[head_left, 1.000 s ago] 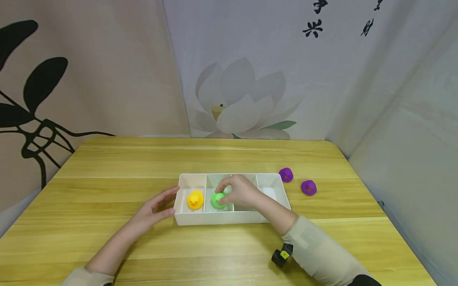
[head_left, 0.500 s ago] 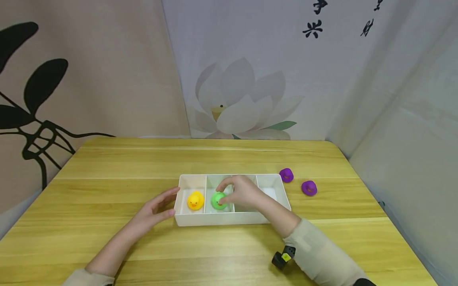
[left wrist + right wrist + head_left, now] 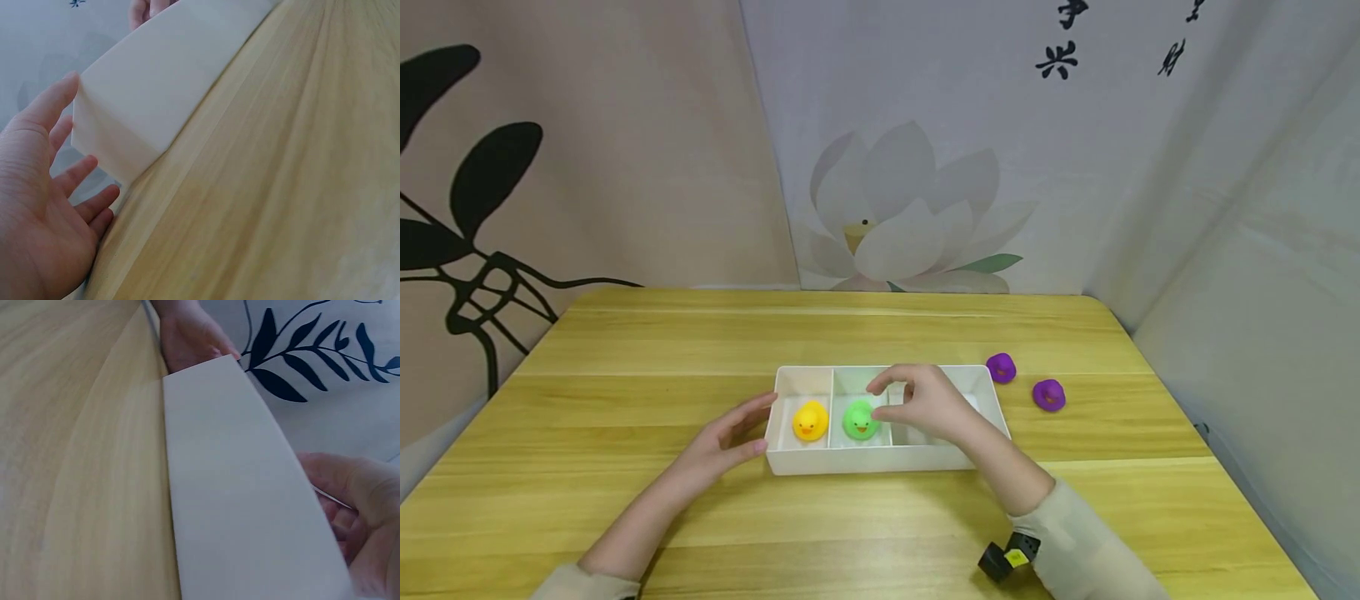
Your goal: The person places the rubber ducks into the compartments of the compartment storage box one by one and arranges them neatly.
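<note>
i'm seeing the green duck (image 3: 861, 421) sitting in the second compartment from the left of the white tray (image 3: 850, 461). right hand (image 3: 928, 404) is hovering over the tray, thumb and fingers spread apart, thumb tip by the duck; can't tell if it's touching. left hand (image 3: 718, 442) is touching the tray's left end, fingers spread. yellow duck (image 3: 810, 421) is sitting in the leftmost compartment. two purple toys (image 3: 1049, 395) are lying right of the tray on the wooden table (image 3: 775, 533).

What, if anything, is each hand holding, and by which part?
Nothing appears gripped. The left hand touches the left end of the white tray; the right hand, thumb and forefinger apart, is beside the green duck, contact unclear.
</note>
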Demonstrator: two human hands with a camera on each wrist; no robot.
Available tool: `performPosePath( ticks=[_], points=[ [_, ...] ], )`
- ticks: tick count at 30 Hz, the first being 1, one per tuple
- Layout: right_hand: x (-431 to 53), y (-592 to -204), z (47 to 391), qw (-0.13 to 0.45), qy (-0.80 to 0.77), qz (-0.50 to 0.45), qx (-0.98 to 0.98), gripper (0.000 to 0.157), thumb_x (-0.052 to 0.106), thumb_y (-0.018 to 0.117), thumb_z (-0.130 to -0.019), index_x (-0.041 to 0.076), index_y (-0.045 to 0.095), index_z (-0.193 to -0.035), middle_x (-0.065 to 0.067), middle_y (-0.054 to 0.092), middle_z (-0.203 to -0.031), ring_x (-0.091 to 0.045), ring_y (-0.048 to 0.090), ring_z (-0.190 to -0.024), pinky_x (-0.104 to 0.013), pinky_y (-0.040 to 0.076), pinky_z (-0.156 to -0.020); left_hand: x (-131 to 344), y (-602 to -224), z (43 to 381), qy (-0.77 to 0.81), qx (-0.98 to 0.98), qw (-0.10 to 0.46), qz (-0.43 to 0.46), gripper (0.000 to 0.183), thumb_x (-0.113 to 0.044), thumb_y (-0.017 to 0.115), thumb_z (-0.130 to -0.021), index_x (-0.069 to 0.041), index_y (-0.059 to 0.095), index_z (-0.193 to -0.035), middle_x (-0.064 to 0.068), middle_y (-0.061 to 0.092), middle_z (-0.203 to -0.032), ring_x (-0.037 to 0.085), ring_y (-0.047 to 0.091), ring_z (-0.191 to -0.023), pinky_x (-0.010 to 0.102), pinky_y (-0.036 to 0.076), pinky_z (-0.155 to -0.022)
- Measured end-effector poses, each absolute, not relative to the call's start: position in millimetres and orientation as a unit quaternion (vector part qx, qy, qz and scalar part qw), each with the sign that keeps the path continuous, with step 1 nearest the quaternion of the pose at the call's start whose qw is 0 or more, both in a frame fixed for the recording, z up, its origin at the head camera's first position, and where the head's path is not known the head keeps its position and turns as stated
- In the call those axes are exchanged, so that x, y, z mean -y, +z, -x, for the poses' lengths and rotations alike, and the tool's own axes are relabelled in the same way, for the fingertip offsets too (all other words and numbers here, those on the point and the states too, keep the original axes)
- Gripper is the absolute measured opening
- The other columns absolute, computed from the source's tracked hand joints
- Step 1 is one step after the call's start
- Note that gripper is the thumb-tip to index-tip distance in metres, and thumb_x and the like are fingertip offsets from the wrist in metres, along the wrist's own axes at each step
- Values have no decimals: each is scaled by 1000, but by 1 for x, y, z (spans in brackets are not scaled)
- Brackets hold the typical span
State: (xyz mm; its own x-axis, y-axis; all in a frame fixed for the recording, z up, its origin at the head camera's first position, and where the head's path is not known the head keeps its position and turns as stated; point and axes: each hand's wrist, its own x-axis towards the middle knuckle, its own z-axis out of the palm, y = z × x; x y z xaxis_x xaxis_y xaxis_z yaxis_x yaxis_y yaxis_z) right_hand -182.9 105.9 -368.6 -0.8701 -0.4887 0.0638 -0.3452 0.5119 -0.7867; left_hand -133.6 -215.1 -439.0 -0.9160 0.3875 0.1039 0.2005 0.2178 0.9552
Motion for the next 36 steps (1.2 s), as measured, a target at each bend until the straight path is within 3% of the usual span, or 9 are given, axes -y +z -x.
performPosePath(
  ticks=[6, 12, 17, 26, 33, 36],
  points=[
    [-120, -364, 173, 48, -456, 245, -855, 25, 16, 80, -78, 14, 73, -102, -1, 69, -98, -12, 38, -51, -24, 31, -43, 216, -439, 134, 589, -781, 77, -191, 58, -9, 58, -95, -7, 35, -147, 23, 39, -145, 44, 35, -130, 54, 35, -98],
    [-136, -362, 165, 22, -479, 229, -847, 27, 19, 81, -78, 15, 73, -103, 3, 66, -84, -13, 39, -51, -24, 31, -42, 215, -438, 134, 592, -779, 81, -190, 58, -9, 58, -95, -10, 36, -148, 21, 38, -145, 42, 35, -130, 52, 35, -97],
    [-150, -360, 159, 15, -498, 224, -837, 27, 19, 81, -78, 12, 73, -103, -3, 67, -90, -15, 43, -55, -24, 32, -43, 215, -438, 134, 592, -778, 80, -192, 58, -9, 58, -95, -10, 36, -148, 22, 38, -146, 43, 35, -130, 53, 35, -97],
    [-178, -363, 155, -13, -522, 205, -828, 27, 8, 80, -77, 10, 72, -103, -2, 68, -98, -14, 42, -54, -22, 32, -44, 215, -438, 133, 593, -779, 80, -188, 58, -9, 59, -94, -9, 36, -147, 22, 38, -145, 44, 35, -130, 54, 36, -97],
    [-199, -362, 148, -45, -519, 184, -833, 26, 10, 81, -76, 8, 71, -100, -4, 56, -67, -12, 39, -51, -23, 30, -44, 214, -438, 133, 592, -781, 80, -185, 57, -9, 58, -95, -9, 36, -147, 24, 38, -144, 45, 34, -130, 57, 35, -97],
    [-204, -357, 145, -57, -519, 178, -834, 25, 4, 80, -76, 3, 70, -100, -2, 53, -65, -11, 38, -51, -23, 29, -43, 214, -438, 134, 592, -780, 79, -187, 57, -9, 58, -95, -8, 35, -147, 24, 38, -145, 46, 34, -130, 57, 35, -97]
  ],
)
